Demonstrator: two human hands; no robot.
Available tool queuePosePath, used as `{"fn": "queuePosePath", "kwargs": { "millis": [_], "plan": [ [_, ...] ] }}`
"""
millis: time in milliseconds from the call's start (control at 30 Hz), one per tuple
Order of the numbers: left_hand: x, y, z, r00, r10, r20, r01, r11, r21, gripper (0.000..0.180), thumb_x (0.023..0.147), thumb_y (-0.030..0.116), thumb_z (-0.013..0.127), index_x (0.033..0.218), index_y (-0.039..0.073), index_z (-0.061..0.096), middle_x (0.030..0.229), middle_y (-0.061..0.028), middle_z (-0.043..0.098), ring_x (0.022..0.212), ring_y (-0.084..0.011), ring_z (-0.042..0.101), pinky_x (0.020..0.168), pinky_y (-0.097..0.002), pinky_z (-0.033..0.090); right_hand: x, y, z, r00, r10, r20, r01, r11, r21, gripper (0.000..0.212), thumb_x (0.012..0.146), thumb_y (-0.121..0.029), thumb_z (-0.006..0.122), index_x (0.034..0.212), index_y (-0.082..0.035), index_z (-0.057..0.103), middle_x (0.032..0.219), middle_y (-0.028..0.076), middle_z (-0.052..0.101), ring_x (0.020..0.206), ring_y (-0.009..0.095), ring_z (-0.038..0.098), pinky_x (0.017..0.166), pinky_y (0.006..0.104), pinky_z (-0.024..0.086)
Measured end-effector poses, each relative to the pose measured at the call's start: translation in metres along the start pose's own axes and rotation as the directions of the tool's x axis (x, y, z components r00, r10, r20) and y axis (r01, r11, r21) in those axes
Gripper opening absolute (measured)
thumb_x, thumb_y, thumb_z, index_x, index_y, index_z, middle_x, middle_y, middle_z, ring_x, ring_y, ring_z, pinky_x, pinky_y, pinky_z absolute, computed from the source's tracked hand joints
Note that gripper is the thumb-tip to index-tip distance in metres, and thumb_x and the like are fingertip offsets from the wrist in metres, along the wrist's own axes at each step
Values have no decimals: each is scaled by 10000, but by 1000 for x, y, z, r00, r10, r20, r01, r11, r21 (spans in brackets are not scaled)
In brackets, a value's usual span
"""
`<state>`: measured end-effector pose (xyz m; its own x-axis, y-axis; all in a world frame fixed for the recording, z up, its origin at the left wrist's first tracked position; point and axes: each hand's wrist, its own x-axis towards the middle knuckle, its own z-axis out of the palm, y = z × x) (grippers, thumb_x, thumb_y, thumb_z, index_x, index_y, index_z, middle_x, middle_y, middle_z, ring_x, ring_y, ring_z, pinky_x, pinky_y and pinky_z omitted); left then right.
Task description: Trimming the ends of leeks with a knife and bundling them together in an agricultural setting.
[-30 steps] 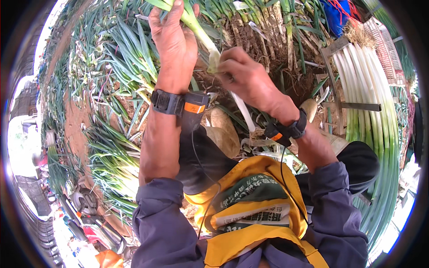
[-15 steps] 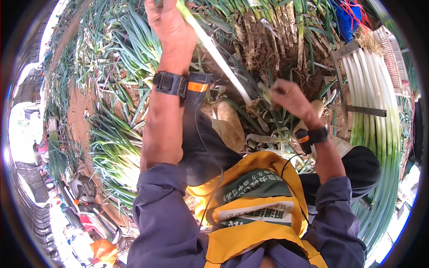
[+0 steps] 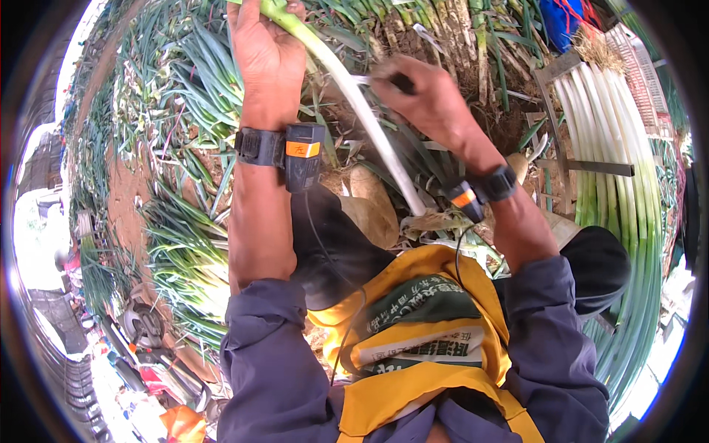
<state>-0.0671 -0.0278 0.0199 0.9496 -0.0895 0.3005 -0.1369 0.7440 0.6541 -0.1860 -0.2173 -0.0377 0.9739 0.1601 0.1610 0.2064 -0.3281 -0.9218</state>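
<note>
My left hand is closed round the green upper part of a long green onion at the top of the view. The white shaft slants down to the right, its root end low near my legs. Beside the shaft, my right hand is bent with its fingers pinched together. A pale strip of onion skin shows between those fingertips and the shaft; blur hides its full shape. Unpeeled green onions with brown, soil-covered roots lie beyond my right hand.
On the right, a metal rack holds several white-stemmed onions, roots at the far end. Leafy bundles lie on the left. A pale crate and a blue bag stand at the far right. My yellow apron covers my lap.
My right hand has moved up and left, from near the onion's root end to beside its upper shaft. My left hand has shifted slightly left, still holding the onion.
</note>
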Motion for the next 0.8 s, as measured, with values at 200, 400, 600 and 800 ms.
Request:
{"fn": "queuePosePath", "kwargs": {
  "millis": [200, 400, 600, 800],
  "plan": [
    [-9, 16, 3, 989, 132, -58, -126, 986, 105, 197, 1047, 226, 548, 1170, 80, 504, 884, -54, 546, 771, -183, 591, 640, -319, 514, -111, 144, -38, 856, 483, -185, -508, 851, -133, 232, 892, -92, 659, 1102, 7, 646, 799, 100, 681, 644, 203, 655, 609, 324, 533],
    [2, 16, -7, 973, 191, -131, -159, 961, 225, 260, 1038, 238, 571, 1242, 97, 493, 999, -91, 571, 814, -208, 583, 742, -372, 513, -149, 188, -48, 956, -16, -293, -156, 819, -552, 267, 877, -121, 642, 1128, -33, 665, 1087, 200, 653, 960, 394, 657, 849, 446, 518],
    [8, 13, -20, 981, 81, -177, -40, 974, 224, 373, 1059, 360, 488, 1353, 138, 427, 1131, -166, 577, 921, -263, 542, 838, -430, 475, -34, 13, -2, 957, -158, -244, 97, 965, -243, 228, 895, -182, 738, 1050, -22, 689, 933, 133, 684, 786, 230, 696, 694, 367, 547],
    [0, -2, -4, 964, 133, -230, -76, 968, 238, 360, 1003, 202, 626, 1300, 68, 471, 1042, -140, 604, 884, -251, 594, 851, -413, 532, 1, -1, 36, 871, -419, -256, 279, 852, -444, 222, 848, -144, 761, 1027, -32, 695, 975, 117, 656, 792, 316, 664, 704, 383, 543]
  ]
}}
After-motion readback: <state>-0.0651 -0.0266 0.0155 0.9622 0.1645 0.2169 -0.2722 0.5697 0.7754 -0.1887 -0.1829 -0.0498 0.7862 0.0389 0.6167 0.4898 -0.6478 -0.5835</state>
